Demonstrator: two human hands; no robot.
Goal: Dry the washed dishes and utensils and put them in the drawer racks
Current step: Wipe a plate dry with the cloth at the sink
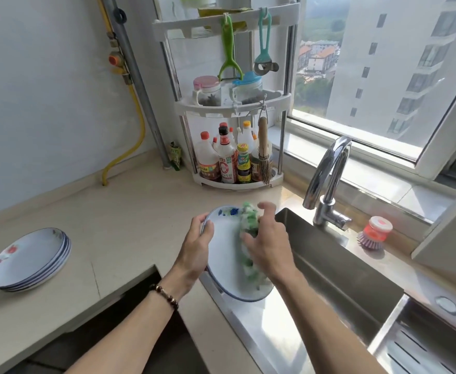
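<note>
Leftmost, a stack of plates sits on the pale bench, white with blue rims and a red flower print on the top one. Further right, at the bench's back corner, a white corner rack holds sauce bottles below and two lidded jars on its middle shelf, with a green peeler and a teal opener hanging from the top tier. Near the middle, the left hand, a beaded bracelet on its wrist, grips the left rim of a blue-rimmed white plate, thumb curled over the edge; the plate is held tilted above the near-left corner of the steel sink. Just right of it, the right hand presses a green-and-white cloth against the plate's face, fingers curled round the cloth, which is blurred. Beyond stands the chrome tap, and a pink dish brush rests on the ledge by the window.
</note>
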